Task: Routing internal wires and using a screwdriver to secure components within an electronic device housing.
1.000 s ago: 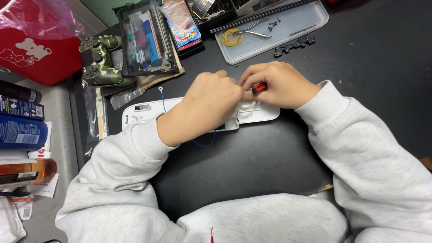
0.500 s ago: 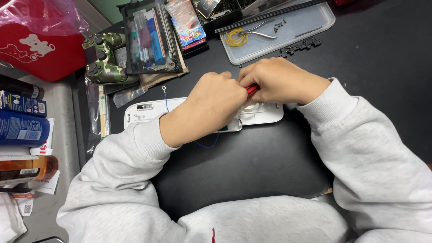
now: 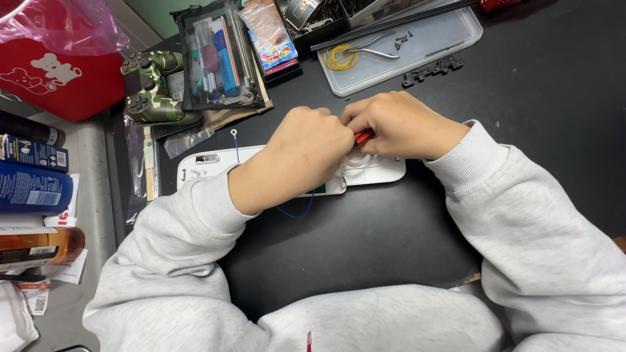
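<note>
- A long white plastic casing (image 3: 215, 166) with rounded ends lies flat on the smooth black mat (image 3: 535, 98), near the middle of the scene; both hands sit over its right half.
- The left hand (image 3: 306, 153) is curled into a loose fist on top of the casing, fingers bunched against the other hand; what it pinches, if anything, cannot be told.
- The right hand (image 3: 398, 124) is closed around a small red-handled tool (image 3: 363, 136), of which only a short red piece shows between the two hands.
- One thin blue wire (image 3: 293, 214) loops out from under the casing on its near side; another thin wire ending in a small ring (image 3: 233, 133) rises at its far edge.
- Both arms wear soft, pale grey fleece sleeves with ribbed cuffs.
- Far right, one shallow clear plastic tray (image 3: 450, 32) holds a coil of yellow wire (image 3: 340, 58), one pair of slim metal pliers (image 3: 372, 51) and a few tiny dark screws.
- Just beside the tray's near edge lie some small black moulded parts (image 3: 433, 68).
- Far left of the mat, one camouflage-patterned game controller (image 3: 147, 88) rests beside a clear zipped pouch (image 3: 222, 58) stuffed with pens and tools.
- At the left edge stand one red box (image 3: 59, 85) under pink film, one blue tube (image 3: 32, 189) and one amber bottle (image 3: 39, 244).
</note>
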